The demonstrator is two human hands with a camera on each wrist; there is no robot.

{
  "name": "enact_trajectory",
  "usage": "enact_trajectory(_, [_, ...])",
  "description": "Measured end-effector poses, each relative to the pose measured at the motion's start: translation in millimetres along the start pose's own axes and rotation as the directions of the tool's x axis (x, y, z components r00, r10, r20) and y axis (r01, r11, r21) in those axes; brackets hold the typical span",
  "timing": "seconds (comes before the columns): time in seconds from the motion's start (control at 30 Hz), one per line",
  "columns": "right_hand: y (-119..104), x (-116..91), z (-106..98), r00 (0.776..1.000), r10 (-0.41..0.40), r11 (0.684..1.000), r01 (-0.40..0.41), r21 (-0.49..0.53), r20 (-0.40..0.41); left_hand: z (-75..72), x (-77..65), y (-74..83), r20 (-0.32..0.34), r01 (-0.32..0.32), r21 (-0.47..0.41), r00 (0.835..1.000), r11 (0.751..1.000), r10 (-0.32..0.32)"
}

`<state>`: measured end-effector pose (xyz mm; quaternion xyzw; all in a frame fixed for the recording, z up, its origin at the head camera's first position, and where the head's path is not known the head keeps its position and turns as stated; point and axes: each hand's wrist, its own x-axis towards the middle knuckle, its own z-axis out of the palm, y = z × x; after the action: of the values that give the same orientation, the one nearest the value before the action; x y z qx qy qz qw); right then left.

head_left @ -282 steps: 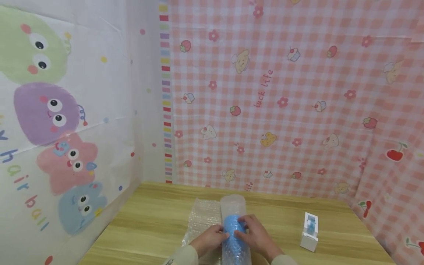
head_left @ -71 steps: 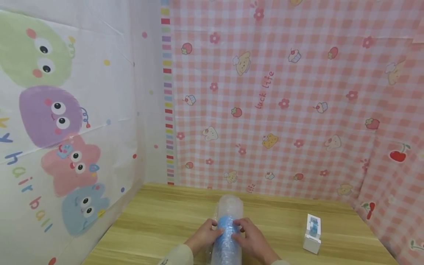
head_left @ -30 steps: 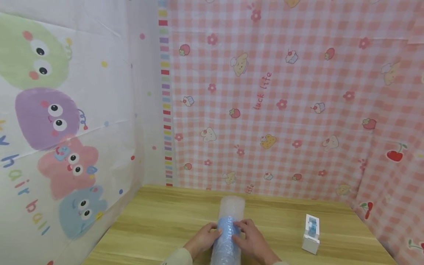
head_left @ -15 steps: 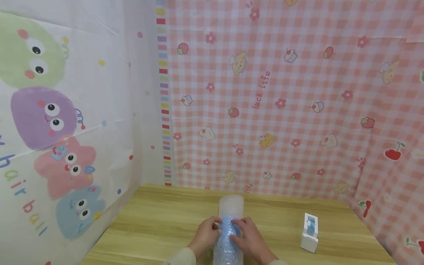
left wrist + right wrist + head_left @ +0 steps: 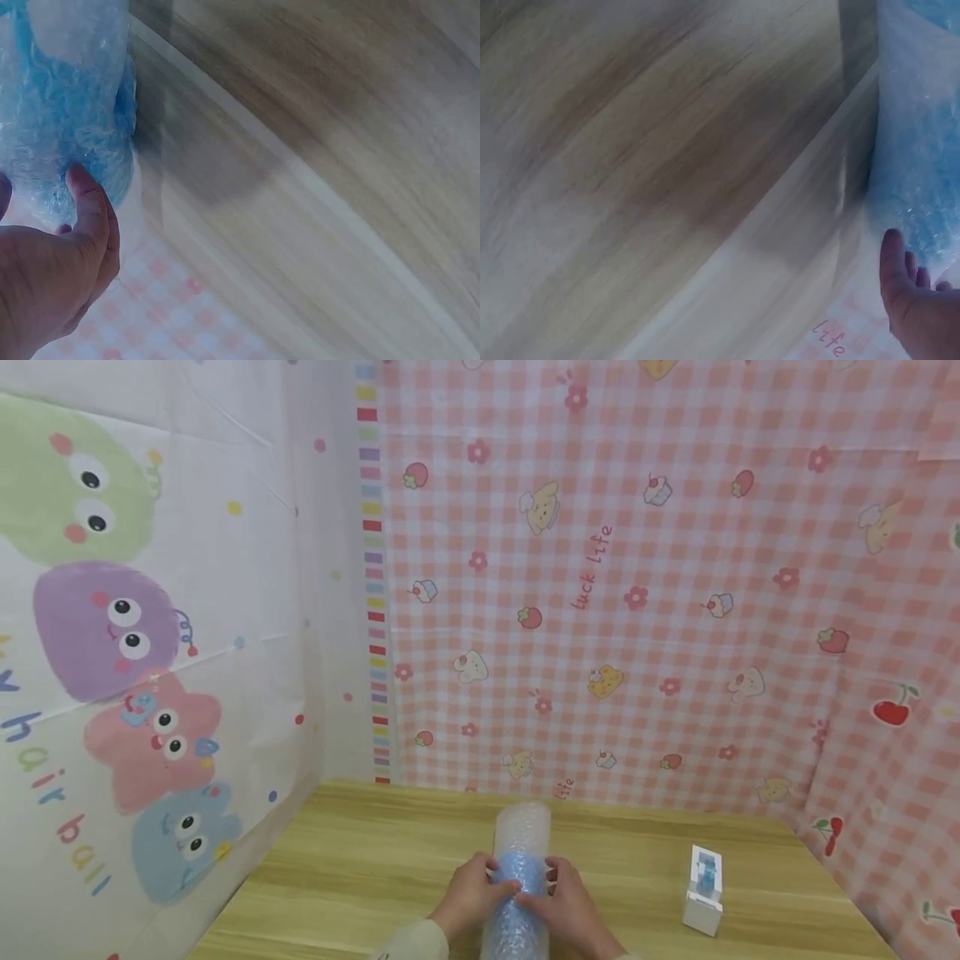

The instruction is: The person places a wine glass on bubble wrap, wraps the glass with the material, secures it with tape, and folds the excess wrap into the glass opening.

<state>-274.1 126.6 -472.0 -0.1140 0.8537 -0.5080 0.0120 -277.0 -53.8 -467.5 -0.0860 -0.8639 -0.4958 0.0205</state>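
Observation:
A blue thing wrapped in clear bubble wrap forms a long roll (image 5: 517,922), lying lengthwise on the table; its near end runs out of the head view. What the blue thing is stays hidden under the layers. From the left side my left hand (image 5: 474,893) grips the roll, thumb across the top and fingers down its side. My right hand (image 5: 566,906) holds it from the right in the same way, and the two thumbs nearly meet on top. In the left wrist view, curled fingertips (image 5: 79,180) lie against the crinkled wrap (image 5: 67,112). Fingers of the right hand (image 5: 922,307) show below the wrap (image 5: 922,165).
A white tape dispenser (image 5: 702,893) with a blue roll stands to the right on the wood-grain table (image 5: 360,860). Behind the table hangs a pink checked cloth (image 5: 600,635), and a white cartoon-printed sheet (image 5: 247,568) covers the left side.
The bubble wrap that lay flat to the left 9.4 s ago is now rolled round the blue thing. In the last half second both thumbs have come closer together on top.

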Motion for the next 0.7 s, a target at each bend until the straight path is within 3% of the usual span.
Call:
enact_trajectory(0.27, [0.8,-0.7,-1.6,0.993,0.116,0.993,-0.116,0.012,0.029,-1.5,-2.1,-10.0,0.103,0.082,-0.169,0.993,0.982,-0.065])
enact_trajectory(0.47, [-0.6,-1.7,-1.4,0.989,0.15,0.989,-0.15,-0.003,0.012,5.7,-3.7,-20.2,0.149,0.121,-0.343,0.986,0.931,-0.073])
enact_trajectory(0.53, [0.4,-2.3,-1.8,0.988,0.152,0.988,-0.152,-0.005,0.026,8.4,-4.0,-22.7,0.15,0.131,-0.37,0.986,0.92,-0.08])
enact_trajectory(0.7, [4.7,-1.8,-4.1,0.984,0.17,0.985,-0.171,0.015,0.061,9.7,-4.0,-24.9,0.071,0.077,-0.32,0.996,0.944,-0.058])
